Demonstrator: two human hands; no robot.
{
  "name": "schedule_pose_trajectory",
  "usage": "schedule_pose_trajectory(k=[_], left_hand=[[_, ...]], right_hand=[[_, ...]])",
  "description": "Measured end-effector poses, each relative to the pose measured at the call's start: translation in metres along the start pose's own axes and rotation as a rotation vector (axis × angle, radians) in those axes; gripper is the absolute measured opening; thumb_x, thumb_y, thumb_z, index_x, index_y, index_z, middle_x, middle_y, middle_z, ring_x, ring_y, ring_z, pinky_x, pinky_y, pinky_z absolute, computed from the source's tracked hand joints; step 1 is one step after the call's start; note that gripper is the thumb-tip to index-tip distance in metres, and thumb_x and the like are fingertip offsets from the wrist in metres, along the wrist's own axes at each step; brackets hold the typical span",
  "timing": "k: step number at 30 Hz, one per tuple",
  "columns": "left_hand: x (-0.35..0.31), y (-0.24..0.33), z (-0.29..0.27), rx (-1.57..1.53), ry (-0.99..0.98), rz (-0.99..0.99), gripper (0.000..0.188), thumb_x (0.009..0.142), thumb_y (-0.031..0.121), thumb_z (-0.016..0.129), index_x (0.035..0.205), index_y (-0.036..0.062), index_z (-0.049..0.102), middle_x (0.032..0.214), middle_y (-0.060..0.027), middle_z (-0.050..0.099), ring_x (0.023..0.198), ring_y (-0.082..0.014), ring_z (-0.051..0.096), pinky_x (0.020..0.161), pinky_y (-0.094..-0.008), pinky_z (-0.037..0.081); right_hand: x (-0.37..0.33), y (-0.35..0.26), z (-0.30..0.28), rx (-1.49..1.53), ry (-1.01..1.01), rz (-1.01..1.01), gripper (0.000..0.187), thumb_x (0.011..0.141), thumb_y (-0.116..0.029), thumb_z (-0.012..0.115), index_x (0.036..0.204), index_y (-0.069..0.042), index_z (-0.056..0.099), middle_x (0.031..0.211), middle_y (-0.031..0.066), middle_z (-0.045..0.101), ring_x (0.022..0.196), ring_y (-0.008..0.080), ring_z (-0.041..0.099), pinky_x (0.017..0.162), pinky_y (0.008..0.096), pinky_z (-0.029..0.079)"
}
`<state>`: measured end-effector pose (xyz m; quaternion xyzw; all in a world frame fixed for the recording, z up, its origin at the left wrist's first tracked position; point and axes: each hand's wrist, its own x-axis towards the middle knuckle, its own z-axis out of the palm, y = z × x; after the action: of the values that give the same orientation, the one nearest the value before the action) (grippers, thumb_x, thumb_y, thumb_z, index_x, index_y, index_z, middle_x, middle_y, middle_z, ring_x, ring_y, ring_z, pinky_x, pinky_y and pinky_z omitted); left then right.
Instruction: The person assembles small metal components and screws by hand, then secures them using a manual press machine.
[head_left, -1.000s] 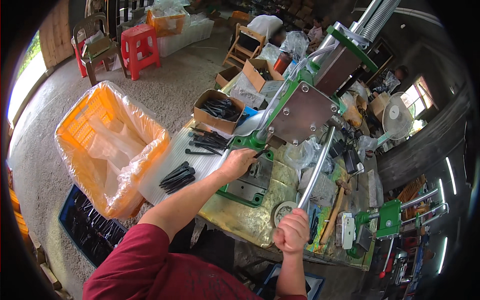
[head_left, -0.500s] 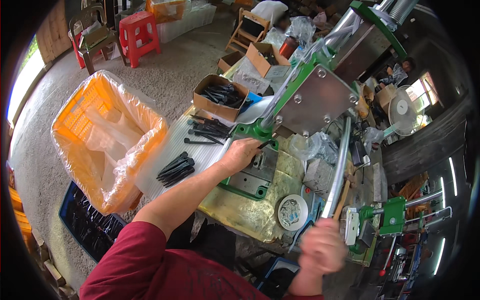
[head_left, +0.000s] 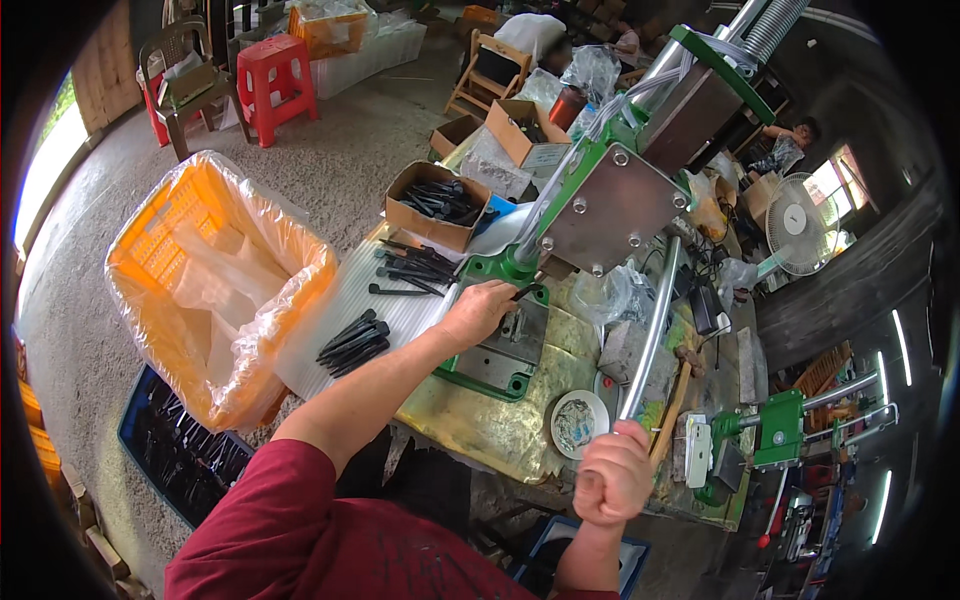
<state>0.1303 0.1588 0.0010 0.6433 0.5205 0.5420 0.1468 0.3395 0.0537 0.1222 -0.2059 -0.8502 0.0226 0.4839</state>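
Note:
A green hand press (head_left: pixel 610 205) with a grey steel plate stands on a yellowish bench (head_left: pixel 480 425). My right hand (head_left: pixel 612 484) is closed around the end of its long silver lever (head_left: pixel 652 335), low at the bench's near edge. My left hand (head_left: pixel 480 312) reaches onto the press's green base (head_left: pixel 500 358) and pinches a small black part (head_left: pixel 524 292) right under the press head. Black rod-shaped parts (head_left: pixel 352 342) lie in a bundle on a white corrugated sheet (head_left: pixel 350 300) to the left, with more (head_left: pixel 412 266) further back.
An orange crate lined with clear plastic (head_left: pixel 215 280) stands at the left of the bench. A cardboard box of black parts (head_left: pixel 440 205) sits behind the sheet. A blue crate of dark parts (head_left: pixel 170 455) lies on the floor. Red stools (head_left: pixel 270 85), a fan (head_left: pixel 800 225).
My right hand pulled the lever down toward me, then it came back up a little. My left hand stayed at the press base.

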Motion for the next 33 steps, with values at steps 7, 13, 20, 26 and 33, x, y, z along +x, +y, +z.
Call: schedule_pose_trajectory(k=[7, 13, 20, 26, 33], left_hand=[[0.007, 0.001, 0.0, 0.015, 0.036, -0.008, 0.011, 0.072, 0.005, 0.055, 0.078, -0.0023, 0.05, 0.076, -0.0166, 0.053, 0.074, -0.0358, 0.051, 0.062, -0.0353, 0.042], [-0.002, -0.001, -0.013, 0.007, -0.04, -0.247, 0.011, 0.075, 0.006, 0.055, 0.078, -0.0027, 0.05, 0.072, -0.0126, 0.055, 0.06, -0.0211, 0.056, 0.052, -0.0291, 0.044], [-0.023, 0.001, -0.043, -0.843, 0.142, -0.614, 0.009, 0.083, 0.012, 0.05, 0.082, 0.0035, 0.052, 0.074, -0.0026, 0.055, 0.063, -0.0098, 0.054, 0.058, -0.0224, 0.049], [-0.042, 0.002, -0.064, -0.981, 0.181, -0.623, 0.011, 0.084, 0.015, 0.05, 0.084, 0.004, 0.052, 0.077, -0.0035, 0.055, 0.066, -0.0109, 0.055, 0.059, -0.0238, 0.05], [-0.064, 0.0, -0.102, -0.715, 0.134, -0.536, 0.015, 0.084, 0.017, 0.05, 0.089, 0.0033, 0.052, 0.077, -0.0023, 0.053, 0.066, -0.0097, 0.054, 0.059, -0.0228, 0.049]], right_hand=[[0.02, -0.013, -0.015, 0.083, -0.006, 0.111, 0.031, 0.078, -0.029, 0.054, 0.056, -0.007, 0.049, 0.052, 0.003, 0.05, 0.049, 0.0186, 0.052, 0.067, 0.0347, 0.042], [0.018, -0.014, -0.015, 0.144, 0.088, 0.094, 0.032, 0.08, -0.031, 0.052, 0.06, -0.006, 0.05, 0.056, 0.0041, 0.052, 0.053, 0.0198, 0.054, 0.067, 0.0367, 0.042], [0.017, -0.012, -0.017, 0.066, 0.254, 0.021, 0.034, 0.083, -0.04, 0.043, 0.081, -0.006, 0.045, 0.069, 0.0073, 0.049, 0.066, 0.0226, 0.051, 0.075, 0.0412, 0.039], [0.001, -0.006, -0.003, 0.242, 0.56, 0.106, 0.036, 0.08, -0.039, 0.045, 0.09, -0.004, 0.044, 0.086, 0.0141, 0.047, 0.084, 0.028, 0.046, 0.079, 0.0416, 0.036], [-0.047, 0.018, 0.017, 0.343, 0.808, 0.322, 0.033, 0.08, -0.03, 0.042, 0.098, -0.003, 0.043, 0.09, 0.0122, 0.047, 0.085, 0.0241, 0.046, 0.08, 0.0344, 0.034]])
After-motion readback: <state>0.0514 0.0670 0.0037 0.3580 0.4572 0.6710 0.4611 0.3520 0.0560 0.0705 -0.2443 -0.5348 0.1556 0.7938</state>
